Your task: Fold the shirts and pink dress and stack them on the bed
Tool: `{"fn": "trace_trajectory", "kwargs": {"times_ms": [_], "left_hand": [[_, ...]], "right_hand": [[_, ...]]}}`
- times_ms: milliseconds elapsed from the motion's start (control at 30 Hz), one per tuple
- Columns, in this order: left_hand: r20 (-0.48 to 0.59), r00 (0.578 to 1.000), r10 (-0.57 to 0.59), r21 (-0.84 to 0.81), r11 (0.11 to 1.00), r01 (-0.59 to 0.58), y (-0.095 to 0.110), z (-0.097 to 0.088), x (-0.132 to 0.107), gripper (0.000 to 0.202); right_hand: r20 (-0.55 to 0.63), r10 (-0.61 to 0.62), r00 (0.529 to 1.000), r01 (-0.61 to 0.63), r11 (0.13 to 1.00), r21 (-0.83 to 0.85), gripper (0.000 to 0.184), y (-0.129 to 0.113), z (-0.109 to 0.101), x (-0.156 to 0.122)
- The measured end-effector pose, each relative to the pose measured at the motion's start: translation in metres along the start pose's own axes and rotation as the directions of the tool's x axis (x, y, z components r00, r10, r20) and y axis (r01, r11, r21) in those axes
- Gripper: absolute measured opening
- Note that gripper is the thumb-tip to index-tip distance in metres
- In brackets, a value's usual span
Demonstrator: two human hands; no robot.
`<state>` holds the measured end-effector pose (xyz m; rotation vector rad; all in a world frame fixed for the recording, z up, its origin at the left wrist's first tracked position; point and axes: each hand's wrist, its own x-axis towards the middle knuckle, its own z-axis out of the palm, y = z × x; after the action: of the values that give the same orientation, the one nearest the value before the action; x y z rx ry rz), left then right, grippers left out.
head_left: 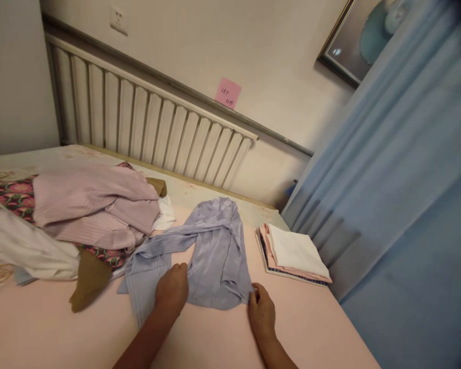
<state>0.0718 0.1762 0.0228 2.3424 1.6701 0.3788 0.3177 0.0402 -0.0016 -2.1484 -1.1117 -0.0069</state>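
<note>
A pale lavender-blue ribbed sweater (215,251) lies on the pink bed sheet (223,338), one sleeve folded across towards the left. My left hand (171,291) rests on the sweater's lower left part, fingers curled down onto the fabric. At the sweater's bottom right corner, my right hand (261,310) pinches the hem. A stack of folded clothes (294,253), white on top with pink beneath, sits just right of the sweater.
A heap of unfolded clothes (88,210) fills the left: pinkish ribbed tops, a white garment, floral fabric, an olive-brown piece (88,284). A slatted headboard (146,128) runs along the wall. Blue curtain (399,205) hangs at the right, beside the bed's edge.
</note>
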Motion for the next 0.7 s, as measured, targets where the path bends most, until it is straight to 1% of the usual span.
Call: {"fn": "trace_trajectory", "kwargs": {"times_ms": [133,300,500,700], "left_hand": [[0.002,1.000,-0.019,-0.040,0.999,0.019,-0.002,-0.002,-0.001,0.022],[-0.066,0.998,-0.014,-0.095,0.995,0.008,-0.002,-0.006,-0.002,0.016],[0.008,0.997,-0.082,-0.208,0.975,0.081,-0.002,-0.010,0.000,0.012],[0.022,0.995,-0.097,-0.278,0.955,0.100,-0.003,-0.010,0.002,0.011]], "right_hand": [[-0.018,0.004,1.000,-0.004,1.000,-0.011,0.031,0.001,0.001,0.001],[-0.066,0.003,0.998,-0.005,0.999,-0.034,0.030,0.004,0.002,0.001],[-0.060,0.004,0.998,-0.005,1.000,-0.030,0.031,0.005,0.003,0.001],[-0.037,0.012,0.999,-0.014,0.999,-0.047,0.031,0.005,0.004,0.001]]}}
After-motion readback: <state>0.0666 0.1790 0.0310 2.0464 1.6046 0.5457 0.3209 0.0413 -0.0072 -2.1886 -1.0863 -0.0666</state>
